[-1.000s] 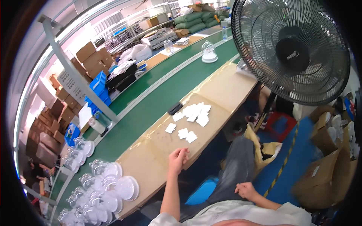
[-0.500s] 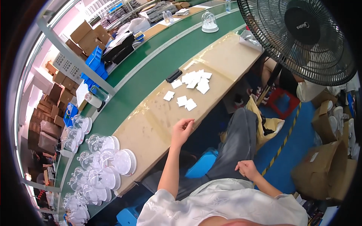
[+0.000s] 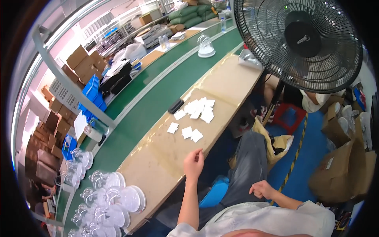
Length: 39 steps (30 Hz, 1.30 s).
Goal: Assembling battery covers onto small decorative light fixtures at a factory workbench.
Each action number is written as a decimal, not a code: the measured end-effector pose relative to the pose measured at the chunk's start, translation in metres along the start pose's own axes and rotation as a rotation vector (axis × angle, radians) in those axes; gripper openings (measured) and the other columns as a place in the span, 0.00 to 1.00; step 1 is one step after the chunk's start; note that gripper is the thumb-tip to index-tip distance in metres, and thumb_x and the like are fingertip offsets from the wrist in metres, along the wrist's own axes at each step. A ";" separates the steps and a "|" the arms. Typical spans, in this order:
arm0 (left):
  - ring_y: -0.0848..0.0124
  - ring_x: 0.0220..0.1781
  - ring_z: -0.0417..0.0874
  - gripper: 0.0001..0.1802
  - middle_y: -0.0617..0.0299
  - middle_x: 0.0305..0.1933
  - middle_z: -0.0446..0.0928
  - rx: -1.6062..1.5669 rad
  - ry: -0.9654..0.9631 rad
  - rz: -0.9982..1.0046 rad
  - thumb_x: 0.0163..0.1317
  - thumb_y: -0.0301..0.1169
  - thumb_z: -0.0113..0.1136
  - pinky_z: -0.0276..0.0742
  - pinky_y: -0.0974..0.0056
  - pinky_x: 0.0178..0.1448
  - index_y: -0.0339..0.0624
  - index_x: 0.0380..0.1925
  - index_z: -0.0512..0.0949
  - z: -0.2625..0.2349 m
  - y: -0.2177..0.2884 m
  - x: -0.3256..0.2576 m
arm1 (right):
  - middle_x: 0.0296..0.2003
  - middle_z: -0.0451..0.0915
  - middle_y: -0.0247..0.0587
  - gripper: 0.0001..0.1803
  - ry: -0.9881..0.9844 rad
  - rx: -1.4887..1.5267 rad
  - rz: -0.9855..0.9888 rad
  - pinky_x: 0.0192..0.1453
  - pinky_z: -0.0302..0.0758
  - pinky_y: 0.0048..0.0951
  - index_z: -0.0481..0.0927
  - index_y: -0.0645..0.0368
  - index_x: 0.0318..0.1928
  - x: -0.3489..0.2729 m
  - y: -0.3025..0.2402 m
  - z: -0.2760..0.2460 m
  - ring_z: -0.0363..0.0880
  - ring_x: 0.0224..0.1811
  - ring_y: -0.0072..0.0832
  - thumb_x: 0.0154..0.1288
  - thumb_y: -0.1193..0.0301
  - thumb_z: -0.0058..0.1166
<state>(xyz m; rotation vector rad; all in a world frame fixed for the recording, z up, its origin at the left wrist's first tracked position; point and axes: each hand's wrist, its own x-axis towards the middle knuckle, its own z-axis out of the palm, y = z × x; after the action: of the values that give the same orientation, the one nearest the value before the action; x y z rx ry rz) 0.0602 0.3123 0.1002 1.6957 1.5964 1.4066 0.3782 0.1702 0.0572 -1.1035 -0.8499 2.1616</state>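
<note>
My left hand [image 3: 194, 164] hovers by the near edge of the brown-covered bench [image 3: 158, 154], its fingers curled in against the thumb. Nothing shows between them. Closest to it lie a few small white square pieces [image 3: 187, 132]. Beyond these is a loose heap of more white squares [image 3: 195, 106], with a black oblong block [image 3: 176, 106] beside it. Over my lap, my right hand [image 3: 262, 189] is held in a loose fist, apart from any object, and I see nothing in it.
Several clear domes on white round bases [image 3: 114, 201] crowd the bench's left end. Another dome [image 3: 206, 48] stands on the green conveyor [image 3: 152, 96]. A black fan [image 3: 302, 39] rises at the right, near a yellow bag [image 3: 272, 146], a red crate [image 3: 290, 118] and cardboard boxes [image 3: 331, 170].
The view has shifted, so the bench and its contents appear lower. My left hand's fingers have drawn closer together and point more upward. My right hand stays in a loose fist.
</note>
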 end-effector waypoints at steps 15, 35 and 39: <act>0.75 0.26 0.76 0.11 0.60 0.34 0.80 -0.083 -0.110 -0.035 0.57 0.26 0.62 0.73 0.69 0.33 0.40 0.41 0.81 -0.004 0.010 0.023 | 0.13 0.60 0.28 0.20 0.143 -0.024 0.027 0.16 0.53 0.22 0.77 0.72 0.33 0.003 0.007 0.004 0.55 0.12 0.16 0.75 0.66 0.43; 0.52 0.54 0.75 0.19 0.50 0.49 0.76 0.266 -0.173 0.312 0.52 0.29 0.65 0.70 0.54 0.60 0.40 0.46 0.79 -0.023 -0.026 0.112 | 0.12 0.59 0.29 0.20 0.383 -0.021 0.031 0.17 0.51 0.24 0.77 0.75 0.34 -0.020 0.018 0.010 0.54 0.12 0.18 0.75 0.68 0.42; 0.54 0.51 0.75 0.20 0.51 0.46 0.75 0.135 -0.104 0.370 0.49 0.23 0.65 0.70 0.53 0.56 0.42 0.45 0.78 -0.018 -0.029 0.112 | 0.12 0.60 0.28 0.21 0.422 -0.055 0.044 0.17 0.52 0.22 0.78 0.74 0.35 -0.023 0.023 0.015 0.55 0.12 0.17 0.75 0.66 0.43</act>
<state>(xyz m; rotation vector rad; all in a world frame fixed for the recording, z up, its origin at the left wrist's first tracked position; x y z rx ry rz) 0.0113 0.4156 0.1250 2.1938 1.3977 1.3703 0.3729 0.1349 0.0577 -1.5455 -0.6972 1.8454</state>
